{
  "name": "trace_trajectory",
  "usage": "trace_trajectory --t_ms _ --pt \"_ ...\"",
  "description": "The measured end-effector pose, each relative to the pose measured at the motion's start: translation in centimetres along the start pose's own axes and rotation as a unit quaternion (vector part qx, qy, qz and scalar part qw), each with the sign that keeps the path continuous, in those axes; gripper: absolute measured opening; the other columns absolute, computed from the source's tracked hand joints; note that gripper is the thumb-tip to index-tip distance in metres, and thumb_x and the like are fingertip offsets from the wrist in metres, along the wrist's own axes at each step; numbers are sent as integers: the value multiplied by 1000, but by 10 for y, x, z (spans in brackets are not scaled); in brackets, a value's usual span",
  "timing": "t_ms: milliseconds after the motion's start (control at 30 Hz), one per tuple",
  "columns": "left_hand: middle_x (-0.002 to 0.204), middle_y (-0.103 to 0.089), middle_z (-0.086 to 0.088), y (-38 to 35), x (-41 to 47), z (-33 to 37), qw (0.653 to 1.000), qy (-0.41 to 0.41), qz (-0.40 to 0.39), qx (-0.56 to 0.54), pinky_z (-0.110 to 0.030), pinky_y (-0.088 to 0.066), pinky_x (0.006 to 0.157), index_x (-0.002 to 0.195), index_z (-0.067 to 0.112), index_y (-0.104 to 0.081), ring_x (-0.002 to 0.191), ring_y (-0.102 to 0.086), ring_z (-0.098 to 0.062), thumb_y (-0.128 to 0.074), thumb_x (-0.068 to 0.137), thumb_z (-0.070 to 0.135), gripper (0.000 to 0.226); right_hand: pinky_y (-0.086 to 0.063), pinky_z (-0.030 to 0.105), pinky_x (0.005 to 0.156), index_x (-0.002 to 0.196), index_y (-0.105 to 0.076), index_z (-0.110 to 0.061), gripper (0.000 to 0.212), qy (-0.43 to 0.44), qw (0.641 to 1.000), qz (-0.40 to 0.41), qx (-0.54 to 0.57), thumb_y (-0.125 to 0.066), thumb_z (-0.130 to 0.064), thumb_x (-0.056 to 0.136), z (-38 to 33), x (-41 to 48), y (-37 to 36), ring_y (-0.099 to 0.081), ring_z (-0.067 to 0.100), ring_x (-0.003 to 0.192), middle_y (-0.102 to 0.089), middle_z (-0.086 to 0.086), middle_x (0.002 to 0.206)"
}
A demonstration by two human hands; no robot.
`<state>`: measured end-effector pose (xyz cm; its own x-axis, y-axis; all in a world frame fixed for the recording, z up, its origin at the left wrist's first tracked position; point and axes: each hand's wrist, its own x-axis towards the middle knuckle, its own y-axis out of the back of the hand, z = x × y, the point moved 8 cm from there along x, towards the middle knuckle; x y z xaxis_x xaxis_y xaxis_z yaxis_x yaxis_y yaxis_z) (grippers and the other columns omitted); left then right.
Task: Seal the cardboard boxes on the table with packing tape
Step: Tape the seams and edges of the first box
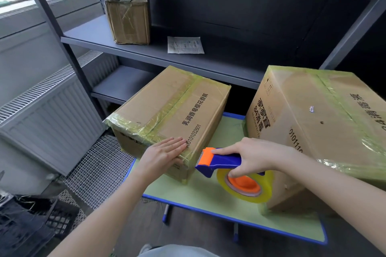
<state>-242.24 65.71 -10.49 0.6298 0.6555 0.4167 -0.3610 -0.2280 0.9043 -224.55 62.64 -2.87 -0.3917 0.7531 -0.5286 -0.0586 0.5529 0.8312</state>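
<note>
A long cardboard box (167, 108) lies on the green table (225, 213), with yellowish tape over its top seam and ends. My left hand (165, 153) presses flat on its near top corner, fingers straight. My right hand (252, 158) grips a blue and orange tape dispenser (221, 160) that carries a yellow tape roll (246, 186). The dispenser's orange blade end points at the box's near right edge. A larger taped cardboard box (317, 123) stands on the right.
A dark metal shelf unit (208, 56) stands behind the table, with a small taped box (128, 16) and a paper slip (185, 45) on it. A white radiator (48, 123) is at left, a black crate (31, 221) on the floor.
</note>
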Motion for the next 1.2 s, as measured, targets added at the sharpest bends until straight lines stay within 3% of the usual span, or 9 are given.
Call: trace_trajectory --t_ms 133,300,567,700,800,933,1033,1100,1200 --pt "120 -64 -4 3 1 0 1000 4 -1 -1 -23 -22 111 114 7 -68 114 -59 -17 -22 101 45 61 -43 15 48 138 -29 -56 64 -2 1000 -10 18 -60 -50 82 6 -1 -3 -58 8 60 -59 -7 88" --pt "122 -63 -3 2 0 1 1000 8 -19 -3 -20 -17 113 116 8 -67 115 -58 -16 -19 100 46 63 -47 23 67 140 -27 -52 72 -2 999 -27 23 -60 -63 78 8 3 -8 -55 9 80 -55 -6 103" --pt "122 -63 -4 1 1 2 1000 6 -22 -15 -24 -24 111 116 7 -66 116 -58 -17 -20 100 46 62 -50 26 70 140 -28 -53 70 -1 999 -33 16 -60 -62 78 8 5 -3 -58 13 87 -57 -5 107" --pt "123 -63 -3 1 1 2 1000 5 -14 -19 -25 -24 112 117 8 -66 116 -57 -16 -22 100 45 60 -43 21 62 138 -34 -52 62 1 999 -48 8 -60 -57 81 5 13 -5 -54 9 78 -60 -3 103" --pt "122 -63 -4 1 1 2 1000 4 -10 -13 -28 -28 108 117 8 -66 116 -58 -17 -35 96 40 49 -39 19 58 137 -38 -49 58 1 997 -71 8 -60 -50 84 0 22 -6 -50 7 73 -61 -1 102" --pt "123 -63 -5 -3 2 2 1000 7 -11 -8 -29 -31 107 118 7 -65 117 -57 -18 -43 93 35 43 -42 19 63 138 -40 -43 60 5 996 -94 7 -62 -47 83 -3 35 -9 -57 14 89 -60 -1 109" --pt "123 -63 -4 -5 2 2 1000 11 -24 4 -32 -39 105 118 8 -65 116 -58 -17 -65 79 22 42 -46 22 68 138 -43 -40 59 9 995 -103 11 -62 -46 83 -7 39 -10 -60 18 95 -62 1 109" --pt "121 -64 -3 -2 4 3 999 14 -40 14 -37 -42 101 117 9 -66 115 -58 -15 -62 79 25 42 -46 23 68 135 -47 -39 55 6 994 -106 18 -62 -46 82 -8 43 -10 -60 19 94 -63 1 107" --pt "120 -65 1 4 6 3 998 25 -52 14 -32 -37 102 116 12 -68 114 -58 -12 -41 90 40 46 -47 26 75 125 -59 -35 47 -14 985 -164 -50 -64 -46 79 -5 40 -32 -55 18 88 -63 -1 100"
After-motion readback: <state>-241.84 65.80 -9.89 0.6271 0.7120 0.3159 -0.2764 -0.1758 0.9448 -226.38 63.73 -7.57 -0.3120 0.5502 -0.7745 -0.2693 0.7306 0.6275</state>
